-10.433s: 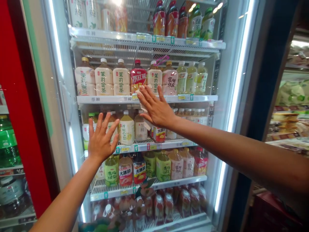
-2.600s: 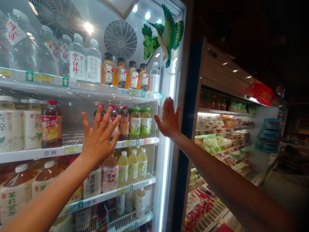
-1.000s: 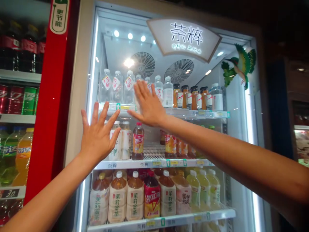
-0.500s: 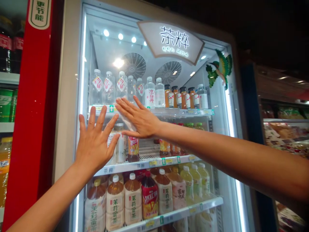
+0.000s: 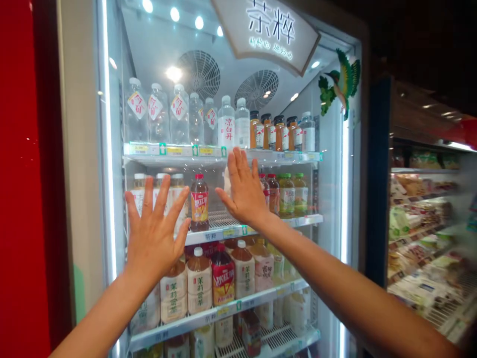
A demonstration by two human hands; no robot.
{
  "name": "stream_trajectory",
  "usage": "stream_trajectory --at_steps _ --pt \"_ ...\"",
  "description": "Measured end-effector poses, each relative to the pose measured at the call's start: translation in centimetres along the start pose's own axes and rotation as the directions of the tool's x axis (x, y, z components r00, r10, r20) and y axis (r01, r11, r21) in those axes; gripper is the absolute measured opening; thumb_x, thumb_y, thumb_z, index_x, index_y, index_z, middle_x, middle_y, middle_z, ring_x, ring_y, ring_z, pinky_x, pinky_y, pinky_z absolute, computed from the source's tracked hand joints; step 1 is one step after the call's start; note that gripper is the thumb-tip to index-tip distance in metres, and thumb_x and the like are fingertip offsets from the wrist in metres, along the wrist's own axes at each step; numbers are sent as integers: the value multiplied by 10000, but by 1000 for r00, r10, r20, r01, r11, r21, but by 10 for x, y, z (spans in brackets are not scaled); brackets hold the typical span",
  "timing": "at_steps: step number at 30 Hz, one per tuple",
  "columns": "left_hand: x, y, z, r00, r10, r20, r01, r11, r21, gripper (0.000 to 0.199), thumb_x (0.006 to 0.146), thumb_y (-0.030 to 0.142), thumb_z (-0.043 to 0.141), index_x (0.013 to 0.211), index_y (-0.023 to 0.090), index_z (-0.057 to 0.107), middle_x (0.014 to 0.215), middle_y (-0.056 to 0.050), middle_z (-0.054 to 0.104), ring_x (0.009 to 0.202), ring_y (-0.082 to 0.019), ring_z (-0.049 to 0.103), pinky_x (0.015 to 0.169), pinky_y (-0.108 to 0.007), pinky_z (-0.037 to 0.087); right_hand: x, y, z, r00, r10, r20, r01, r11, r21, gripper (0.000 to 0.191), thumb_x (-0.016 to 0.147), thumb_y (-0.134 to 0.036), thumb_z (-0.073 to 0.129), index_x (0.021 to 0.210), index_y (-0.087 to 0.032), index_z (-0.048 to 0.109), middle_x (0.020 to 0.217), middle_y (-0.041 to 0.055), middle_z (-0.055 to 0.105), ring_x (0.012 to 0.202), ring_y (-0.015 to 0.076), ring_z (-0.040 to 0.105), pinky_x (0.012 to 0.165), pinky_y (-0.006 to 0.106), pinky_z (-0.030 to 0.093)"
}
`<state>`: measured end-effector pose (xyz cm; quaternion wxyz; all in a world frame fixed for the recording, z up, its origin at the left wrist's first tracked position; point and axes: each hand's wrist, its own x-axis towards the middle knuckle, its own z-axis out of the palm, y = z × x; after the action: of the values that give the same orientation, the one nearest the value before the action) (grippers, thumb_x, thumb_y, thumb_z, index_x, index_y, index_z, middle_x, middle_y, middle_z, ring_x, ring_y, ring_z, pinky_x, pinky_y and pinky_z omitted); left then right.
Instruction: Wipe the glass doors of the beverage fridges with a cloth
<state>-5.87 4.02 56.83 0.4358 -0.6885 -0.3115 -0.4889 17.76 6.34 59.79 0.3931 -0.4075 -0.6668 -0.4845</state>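
Note:
My left hand point(image 5: 154, 226) is open, fingers spread, palm toward the glass door of a lit drinks fridge point(image 5: 352, 164). Behind it stand white-labelled bottles on the second shelf. My right hand point(image 5: 244, 191) lies flat at the door, fingers stretched upward, just below the top shelf edge. A white piece that looks like a cloth point(image 5: 226, 180) shows at its left edge, mostly hidden under the palm. Near this hand, behind the glass, stands a red-capped tea bottle point(image 5: 199, 204). Whether each palm fully touches the glass is hidden.
Clear water bottles point(image 5: 179, 117) line the top shelf, with large tea bottles point(image 5: 200, 281) on the third. A fan-shaped sign point(image 5: 270, 37) and a bird sticker point(image 5: 340, 84) are on the fridge's upper front. A red panel point(image 5: 22, 199) stands left; stocked shelves point(image 5: 428, 223) are at right.
My right hand has moved right across the door, the white piece going with it, and its fingers now point more upward. My left hand stays about where it was; the view has shifted closer.

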Motion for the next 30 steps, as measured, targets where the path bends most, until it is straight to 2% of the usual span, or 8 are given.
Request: stream_trajectory --at_steps 4,7,11,15,18,24,27,30 --pt "-52 42 7 994 -88 57 91 994 -54 788 962 288 570 1628 375 157 1741 -15 40 1609 -330 0 1268 -668 -53 -83 -42 12 998 -2 66 -2 998 63 864 1044 -549 298 1628 -77 -129 1730 188 83 1612 304 -36 1273 612 164" --pt "-79 66 16 986 -143 90 149 987 -63 816 943 270 595 1626 374 162 1738 -21 37 1606 -342 9 1264 -683 -37 -107 -61 11 994 47 97 -52 997 55 884 1033 -527 354 1633 -74 -111 1727 184 108 1613 305 -11 1279 605 151" --pt "-87 86 30 977 -193 92 199 978 -64 811 940 260 596 1621 386 174 1738 -5 18 1605 -346 -21 1251 -712 -37 -110 -58 13 974 210 82 -215 975 63 897 1034 -483 374 1616 -108 -195 1729 186 85 1613 308 13 1261 649 160" --pt "-88 108 39 963 -232 139 244 967 -74 819 934 250 600 1620 388 175 1738 -8 12 1602 -342 -57 1241 -736 -31 -165 -55 24 972 217 89 -225 970 92 824 1046 -438 337 1632 -96 -131 1736 154 -47 1610 295 -70 1274 620 126" --pt "-89 132 47 956 -239 168 254 965 -70 848 911 233 630 1617 395 190 1735 -16 21 1600 -354 -48 1233 -757 -26 -190 -39 27 975 214 61 -219 970 106 789 1055 -384 335 1633 -85 -111 1730 151 -94 1606 281 -106 1276 624 87" --pt "-85 190 76 960 -262 104 267 963 -42 834 918 213 621 1621 364 198 1731 -49 31 1599 -379 -7 1230 -773 38 -185 3 22 955 291 59 -297 944 142 829 1036 -342 410 1633 -64 -93 1714 227 91 1606 349 3 1243 699 156" --pt "-85 216 89 953 -285 106 291 956 -49 831 923 203 614 1620 368 193 1729 -55 9 1596 -389 -27 1214 -792 26 -227 22 22 961 260 98 -272 950 154 783 1017 -243 421 1651 -105 -18 1706 189 160 1599 343 91 1258 687 153" --pt "-88 240 101 943 -297 152 308 950 -56 815 931 200 601 1615 382 197 1731 -45 -1 1594 -389 -62 1197 -810 7 -273 59 27 906 422 42 -423 894 146 747 1016 -174 365 1658 -167 -17 1706 151 133 1590 337 121 1258 711 106"
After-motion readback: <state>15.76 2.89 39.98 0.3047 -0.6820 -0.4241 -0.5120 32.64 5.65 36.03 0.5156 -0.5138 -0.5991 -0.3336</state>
